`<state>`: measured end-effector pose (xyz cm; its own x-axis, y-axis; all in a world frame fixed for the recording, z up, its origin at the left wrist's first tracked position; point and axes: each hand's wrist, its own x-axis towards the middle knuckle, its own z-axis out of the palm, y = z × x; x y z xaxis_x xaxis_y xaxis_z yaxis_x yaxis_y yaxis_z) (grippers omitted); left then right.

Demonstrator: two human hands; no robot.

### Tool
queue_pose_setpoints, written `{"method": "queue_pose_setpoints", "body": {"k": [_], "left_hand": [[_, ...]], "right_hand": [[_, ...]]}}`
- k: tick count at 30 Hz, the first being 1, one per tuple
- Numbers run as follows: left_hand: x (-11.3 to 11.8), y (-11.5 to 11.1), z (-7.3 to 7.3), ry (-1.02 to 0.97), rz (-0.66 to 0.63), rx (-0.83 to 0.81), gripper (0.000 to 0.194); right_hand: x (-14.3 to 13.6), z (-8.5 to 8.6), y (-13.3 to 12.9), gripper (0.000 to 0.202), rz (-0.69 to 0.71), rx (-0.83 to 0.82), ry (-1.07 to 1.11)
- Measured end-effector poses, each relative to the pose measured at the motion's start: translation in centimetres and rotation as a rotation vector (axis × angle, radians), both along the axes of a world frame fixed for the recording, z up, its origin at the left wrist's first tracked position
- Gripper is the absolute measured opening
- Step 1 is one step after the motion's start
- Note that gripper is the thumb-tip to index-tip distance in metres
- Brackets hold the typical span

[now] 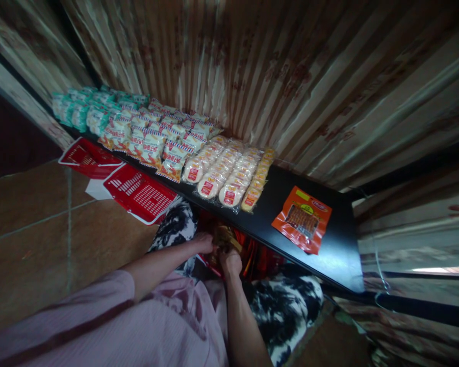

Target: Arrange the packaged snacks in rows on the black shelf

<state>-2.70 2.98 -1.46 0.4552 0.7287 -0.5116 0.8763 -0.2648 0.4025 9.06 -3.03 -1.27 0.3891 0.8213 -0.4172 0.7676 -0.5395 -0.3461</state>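
Note:
Between my knees, below the shelf's front edge, my left hand (204, 243) and my right hand (231, 262) are close together, fingers curled in. Both grip a crinkled gold-brown packet (225, 237), whose kind I cannot make out in the shadow. Beneath and right of it lie shiny orange-red packets (252, 255), partly hidden by the shelf and my hands. On the black shelf (268, 229) above rests a flat orange snack packet (304, 219) with a clear window, apart from the other goods.
Rows of clear-wrapped round crackers (229, 173), white-and-orange snack bags (149, 142) and green packets (86, 109) fill the shelf's left part. Red baskets (139, 191) stand on the tiled floor at left, beside a white box (98, 189). A pleated curtain (252, 66) hangs behind.

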Motion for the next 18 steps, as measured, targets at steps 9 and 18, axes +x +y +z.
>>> {"method": "queue_pose_setpoints", "body": {"k": [9, 18], "left_hand": [[0.9, 1.1, -1.0, -0.093, 0.106, -0.021, 0.022], [2.5, 3.2, 0.5, -0.302, 0.343, 0.193, 0.025]], "right_hand": [[-0.4, -0.2, 0.3, 0.04, -0.041, 0.056, 0.044], [-0.1, -2.3, 0.2, 0.04, -0.025, 0.351, 0.072]]}}
